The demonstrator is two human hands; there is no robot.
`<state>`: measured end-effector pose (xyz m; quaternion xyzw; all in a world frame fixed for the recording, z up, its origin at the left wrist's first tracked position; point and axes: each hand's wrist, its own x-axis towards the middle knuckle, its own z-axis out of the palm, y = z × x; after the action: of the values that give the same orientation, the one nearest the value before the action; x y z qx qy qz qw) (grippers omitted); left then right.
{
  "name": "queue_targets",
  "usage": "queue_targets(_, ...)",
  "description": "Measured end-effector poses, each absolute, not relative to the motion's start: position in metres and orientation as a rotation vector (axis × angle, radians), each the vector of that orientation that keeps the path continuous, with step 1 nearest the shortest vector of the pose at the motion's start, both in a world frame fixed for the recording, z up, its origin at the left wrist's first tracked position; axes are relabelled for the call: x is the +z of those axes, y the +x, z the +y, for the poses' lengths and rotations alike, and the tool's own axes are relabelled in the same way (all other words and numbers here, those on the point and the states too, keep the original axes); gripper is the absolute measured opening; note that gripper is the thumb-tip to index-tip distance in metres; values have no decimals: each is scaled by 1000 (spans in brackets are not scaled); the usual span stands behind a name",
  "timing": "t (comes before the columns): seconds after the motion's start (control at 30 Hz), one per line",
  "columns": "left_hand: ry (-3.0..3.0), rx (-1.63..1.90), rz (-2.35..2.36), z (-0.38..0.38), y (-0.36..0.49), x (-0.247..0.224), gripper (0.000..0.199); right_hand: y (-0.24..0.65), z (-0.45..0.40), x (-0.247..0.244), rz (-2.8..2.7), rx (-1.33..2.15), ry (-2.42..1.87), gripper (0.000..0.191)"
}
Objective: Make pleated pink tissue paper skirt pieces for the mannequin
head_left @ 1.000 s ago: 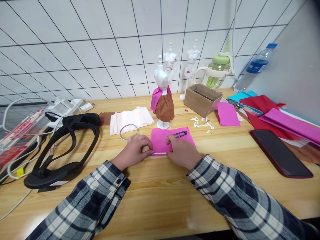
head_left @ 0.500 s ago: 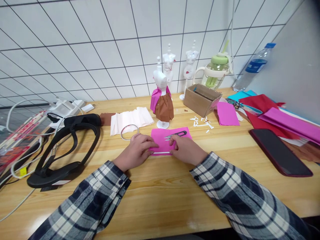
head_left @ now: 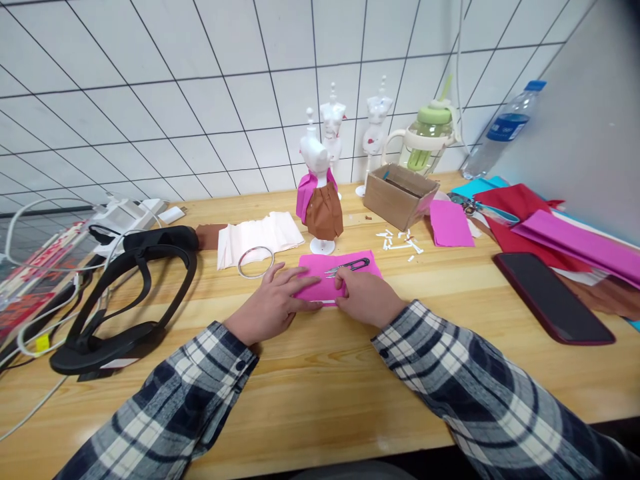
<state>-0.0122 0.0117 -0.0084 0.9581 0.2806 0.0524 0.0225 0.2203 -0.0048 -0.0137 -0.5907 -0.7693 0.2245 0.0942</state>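
Note:
A magenta sheet, paper or thin cloth, lies flat on the table before me. A narrow white strip runs along its near edge. My left hand rests with fingers spread on the left side of the sheet, thumb by the strip. At the right, my right hand is closed, its curled fingers and thumb low over the sheet near the strip; what they pinch is hidden. Thread snips lie on the sheet just beyond the right fingers. A thin metal ring lies beyond my left hand.
Behind the sheet stands a dressed mini mannequin. White scraps lie beside a cardboard box. A phone and coloured sheets are at right; a black headset and pale crinkled sheet at left.
My left fingers have spread out and moved right, covering more of the white strip. The right hand has curled in further toward the strip. The view has shifted slightly.

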Motion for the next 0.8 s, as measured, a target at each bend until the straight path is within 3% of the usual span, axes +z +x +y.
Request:
queue_targets(0.23, 2981, 336, 836, -2, -9, -3, 40, 219, -5, -14, -2312, 620, -1742, 13)
queue_targets(0.43, 2953, -38, 949, -34, 11, -15, 67, 219, -5, -12, -2309, 607, -1736, 14)
queue_targets(0.8, 2850, -108, 1000, -39, 13, -18, 76, 232, 5, -4, -2265, 818, -1731, 10)
